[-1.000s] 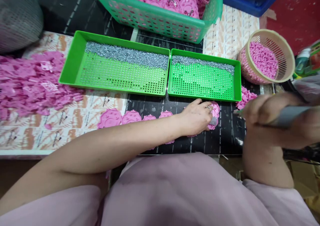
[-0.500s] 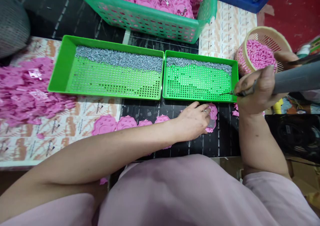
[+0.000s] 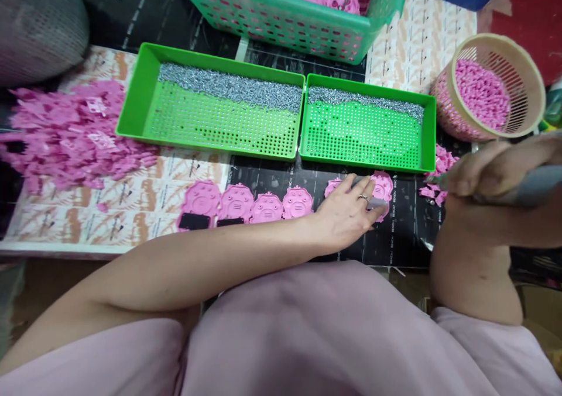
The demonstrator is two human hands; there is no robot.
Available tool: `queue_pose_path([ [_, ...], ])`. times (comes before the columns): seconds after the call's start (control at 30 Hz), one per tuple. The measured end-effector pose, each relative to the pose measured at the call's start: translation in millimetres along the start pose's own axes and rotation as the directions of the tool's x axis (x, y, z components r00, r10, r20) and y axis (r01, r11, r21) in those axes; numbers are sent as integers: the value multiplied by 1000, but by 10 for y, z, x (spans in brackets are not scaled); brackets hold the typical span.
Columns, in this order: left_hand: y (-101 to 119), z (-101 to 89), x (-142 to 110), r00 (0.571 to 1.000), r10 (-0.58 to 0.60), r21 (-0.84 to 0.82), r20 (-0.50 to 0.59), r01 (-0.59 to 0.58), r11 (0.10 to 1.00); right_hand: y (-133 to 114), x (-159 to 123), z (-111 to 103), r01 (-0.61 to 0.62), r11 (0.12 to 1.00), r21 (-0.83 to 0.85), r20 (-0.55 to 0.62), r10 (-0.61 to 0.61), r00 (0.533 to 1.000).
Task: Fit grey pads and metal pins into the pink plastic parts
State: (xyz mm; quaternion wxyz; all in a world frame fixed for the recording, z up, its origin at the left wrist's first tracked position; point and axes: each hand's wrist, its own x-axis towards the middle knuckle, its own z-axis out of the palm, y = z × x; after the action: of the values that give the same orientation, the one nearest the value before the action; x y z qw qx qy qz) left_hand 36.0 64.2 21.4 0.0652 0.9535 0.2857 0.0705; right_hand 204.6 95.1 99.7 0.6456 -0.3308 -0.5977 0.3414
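My left hand [image 3: 345, 217], with a ring on one finger, presses down on a pink plastic piece [image 3: 381, 186] in a row of similar moulded pieces. A small grey part [image 3: 376, 203] shows under my fingertips. Four more pink pieces [image 3: 266, 207] stand further left, and two of them carry black rectangles. My right hand [image 3: 487, 176] grips a grey tubular tool [image 3: 538, 185] at the right, just beside loose pink scraps [image 3: 441, 176]. The tool's tip is hidden by my fingers.
Two green perforated trays [image 3: 434, 127] hold bands of silver screws. Behind them stands a green basket [image 3: 298, 33] of pink pieces. A round woven basket [image 3: 522, 86] holds small pink parts at the right. A pile of pink scraps [image 3: 74, 133] lies at the left.
My right hand has moved back from the right tray's near corner toward the pink scraps. My left hand stays on the pink piece. The view has shifted slightly.
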Motion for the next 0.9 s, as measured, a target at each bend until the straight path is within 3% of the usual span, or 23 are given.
queue_pose_path([
  [0.1, 9, 31, -13, 999, -11, 7, 43, 11, 1000, -53, -183, 176, 70, 996, 47, 97, -74, 993],
  [0.23, -1, 28, -22, 999, -2, 4, 37, 2, 1000, 41, -306, 319, 92, 995, 49, 99, -97, 990],
  [0.57, -6, 44, -15, 999, 14, 44, -29, -12, 999, 163, -341, 318, 48, 995, 83, 67, -54, 996],
  [0.77, -5, 20, -12, 1000, 20, 78, -12, -19, 997, 211, -387, 320, -90, 995, -49, 195, 98, 976],
  [0.9, -19, 24, -25, 999, 35, 88, -3, -35, 996, 226, -396, 318, -59, 998, -3, 103, 59, 993],
])
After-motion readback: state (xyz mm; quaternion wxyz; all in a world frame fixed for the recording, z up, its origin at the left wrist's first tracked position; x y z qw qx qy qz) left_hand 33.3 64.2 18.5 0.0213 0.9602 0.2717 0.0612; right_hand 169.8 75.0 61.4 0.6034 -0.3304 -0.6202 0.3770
